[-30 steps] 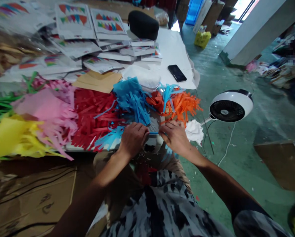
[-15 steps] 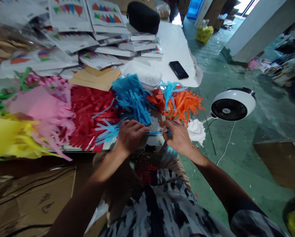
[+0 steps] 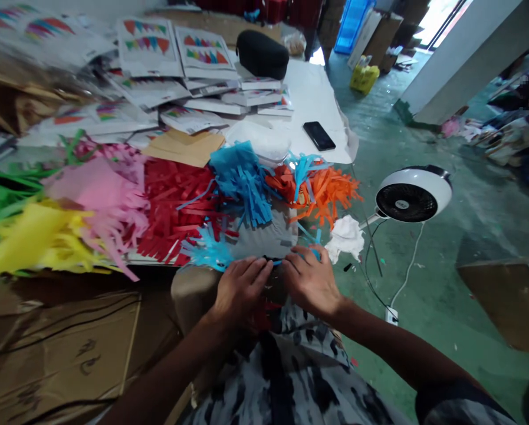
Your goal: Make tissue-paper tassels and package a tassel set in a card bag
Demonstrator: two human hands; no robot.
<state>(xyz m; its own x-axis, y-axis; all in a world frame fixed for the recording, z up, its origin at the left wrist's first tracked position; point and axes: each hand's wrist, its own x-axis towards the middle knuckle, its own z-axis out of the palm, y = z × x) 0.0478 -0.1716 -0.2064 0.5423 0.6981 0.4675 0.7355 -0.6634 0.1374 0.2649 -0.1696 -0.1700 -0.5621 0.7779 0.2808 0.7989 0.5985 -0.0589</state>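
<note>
Between my two hands, at the table's near edge, stretches a light blue fringed tissue paper strip (image 3: 210,247), twisted thin in the middle. My left hand (image 3: 245,289) is closed on its left part, with the fringe spreading out beyond the fingers. My right hand (image 3: 312,277) grips the other part, and a few blue strands poke out above its fingers. Just beyond lie a blue fringed paper pile (image 3: 242,183), a red one (image 3: 176,200) and an orange one (image 3: 335,186) with light blue fringe on top.
Pink (image 3: 100,189), yellow (image 3: 34,236) and green fringed paper lies to the left. Printed packets (image 3: 149,47), a black case (image 3: 262,54) and a phone (image 3: 319,136) are farther back. A white fan (image 3: 414,192) stands right, near crumpled white paper (image 3: 346,236).
Both hands have come nearer to my body, drawing the light blue paper with them, and are closer together. The grey table surface beyond them is more exposed. The view has shifted slightly.
</note>
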